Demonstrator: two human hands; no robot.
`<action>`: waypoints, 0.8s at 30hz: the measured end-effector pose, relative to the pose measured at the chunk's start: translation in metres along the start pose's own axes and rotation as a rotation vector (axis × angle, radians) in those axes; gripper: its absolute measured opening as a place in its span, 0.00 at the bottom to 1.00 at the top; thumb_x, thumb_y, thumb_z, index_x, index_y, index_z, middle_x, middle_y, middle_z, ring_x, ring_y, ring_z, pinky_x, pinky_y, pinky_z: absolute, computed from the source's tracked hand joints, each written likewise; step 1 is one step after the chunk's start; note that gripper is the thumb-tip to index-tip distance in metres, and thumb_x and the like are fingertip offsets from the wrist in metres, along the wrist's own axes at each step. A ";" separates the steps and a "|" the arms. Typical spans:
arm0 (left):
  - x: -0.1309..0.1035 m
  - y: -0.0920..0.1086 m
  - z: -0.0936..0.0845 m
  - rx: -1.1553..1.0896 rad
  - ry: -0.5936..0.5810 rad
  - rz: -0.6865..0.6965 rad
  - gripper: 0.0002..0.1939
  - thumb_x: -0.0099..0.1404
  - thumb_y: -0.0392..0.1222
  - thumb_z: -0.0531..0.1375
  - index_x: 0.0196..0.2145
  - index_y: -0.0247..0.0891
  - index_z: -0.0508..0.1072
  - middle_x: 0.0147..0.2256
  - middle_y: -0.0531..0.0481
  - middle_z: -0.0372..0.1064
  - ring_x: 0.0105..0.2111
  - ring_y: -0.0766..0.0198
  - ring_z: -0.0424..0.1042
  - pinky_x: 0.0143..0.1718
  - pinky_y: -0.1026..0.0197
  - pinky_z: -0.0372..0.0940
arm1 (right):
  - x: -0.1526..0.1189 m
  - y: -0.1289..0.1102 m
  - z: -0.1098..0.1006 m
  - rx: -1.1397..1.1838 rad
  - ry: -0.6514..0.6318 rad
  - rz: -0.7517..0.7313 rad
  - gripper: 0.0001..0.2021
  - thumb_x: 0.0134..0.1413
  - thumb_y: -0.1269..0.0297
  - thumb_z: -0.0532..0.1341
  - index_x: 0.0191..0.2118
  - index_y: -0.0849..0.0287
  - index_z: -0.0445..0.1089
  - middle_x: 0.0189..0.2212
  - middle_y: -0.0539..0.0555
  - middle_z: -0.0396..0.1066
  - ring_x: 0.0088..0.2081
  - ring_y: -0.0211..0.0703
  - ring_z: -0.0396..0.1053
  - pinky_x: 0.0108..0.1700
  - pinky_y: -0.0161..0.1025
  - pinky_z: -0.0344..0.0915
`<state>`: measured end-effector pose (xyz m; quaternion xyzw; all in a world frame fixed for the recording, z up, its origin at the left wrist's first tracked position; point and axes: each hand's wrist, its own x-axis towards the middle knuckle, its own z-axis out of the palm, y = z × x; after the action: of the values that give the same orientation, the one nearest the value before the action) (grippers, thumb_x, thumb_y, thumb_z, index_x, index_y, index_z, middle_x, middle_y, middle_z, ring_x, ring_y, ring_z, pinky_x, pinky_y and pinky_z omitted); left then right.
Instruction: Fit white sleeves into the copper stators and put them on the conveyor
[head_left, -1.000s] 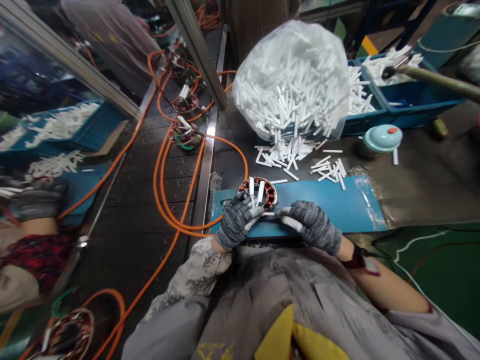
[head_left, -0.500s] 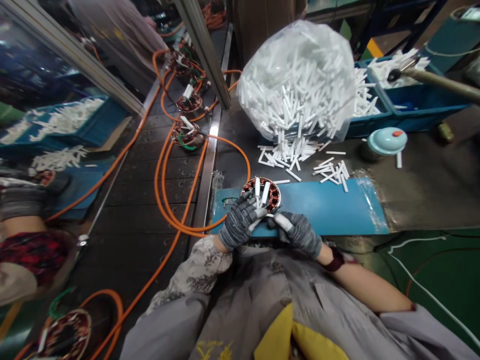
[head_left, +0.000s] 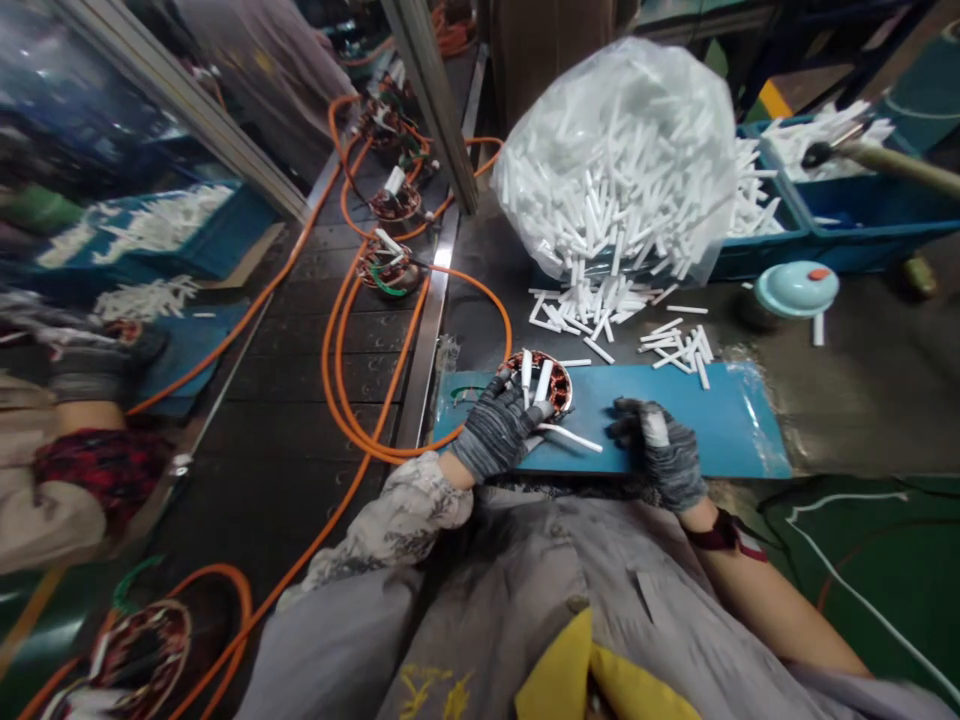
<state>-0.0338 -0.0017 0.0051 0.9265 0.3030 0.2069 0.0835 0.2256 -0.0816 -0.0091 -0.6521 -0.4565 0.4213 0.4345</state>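
A motor stator (head_left: 559, 385) with copper windings stands on the blue mat (head_left: 720, 420). Two white sleeve tubes stick up from it. A longer white sleeved lead (head_left: 574, 437) runs out of its near side to the right. My left hand (head_left: 496, 425), in a grey glove with white on the thumb, grips the stator's left side and its leads; the fingertips are partly hidden. My right hand (head_left: 664, 450), gloved alike, hovers over the mat to the right, apart from the stator. Its fingers are loosely bent, with nothing visible in them.
Loose white tubes (head_left: 675, 345) lie behind the mat, below a clear bag (head_left: 615, 160) full of them. Blue bins (head_left: 862, 245) and a pale-blue-lidded jar (head_left: 796, 290) stand right. Orange hoses (head_left: 330, 370) loop left among more stators (head_left: 386, 268). A co-worker's gloved hand (head_left: 90, 370) appears far left.
My right hand has moved right, away from the stator. The white sleeved lead now shows, extending right from the stator. My left hand stays on the stator.
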 end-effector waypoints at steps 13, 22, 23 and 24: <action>-0.053 -0.033 -0.087 -0.560 0.528 -0.941 0.35 0.50 0.59 0.73 0.50 0.40 0.72 0.46 0.43 0.78 0.44 0.48 0.79 0.46 0.45 0.75 | 0.001 0.048 -0.010 -0.274 0.120 -0.206 0.31 0.64 0.34 0.52 0.44 0.57 0.80 0.34 0.59 0.84 0.40 0.57 0.82 0.52 0.54 0.75; -0.168 -0.079 -0.144 0.309 0.379 -1.729 0.31 0.53 0.51 0.68 0.53 0.36 0.72 0.53 0.35 0.76 0.54 0.40 0.75 0.55 0.42 0.70 | -0.001 0.050 -0.011 -0.301 0.086 -0.320 0.25 0.68 0.43 0.54 0.45 0.58 0.79 0.34 0.60 0.84 0.38 0.60 0.82 0.48 0.59 0.78; -0.178 -0.081 -0.145 0.378 0.326 -1.768 0.32 0.54 0.50 0.67 0.55 0.35 0.71 0.54 0.31 0.74 0.56 0.35 0.73 0.56 0.38 0.68 | 0.000 0.053 -0.010 -0.310 0.088 -0.352 0.24 0.69 0.44 0.54 0.45 0.58 0.80 0.35 0.61 0.84 0.38 0.60 0.82 0.49 0.59 0.78; -0.186 -0.082 -0.147 0.436 0.284 -1.783 0.33 0.55 0.50 0.66 0.56 0.35 0.70 0.55 0.29 0.73 0.58 0.31 0.71 0.57 0.33 0.66 | 0.000 0.055 -0.010 -0.320 0.091 -0.382 0.23 0.69 0.45 0.54 0.45 0.58 0.80 0.35 0.61 0.84 0.39 0.60 0.82 0.49 0.59 0.78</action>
<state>-0.2773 -0.0423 0.0525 0.3123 0.9428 0.1164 -0.0021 0.2474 -0.0944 -0.0591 -0.6330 -0.6122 0.2241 0.4175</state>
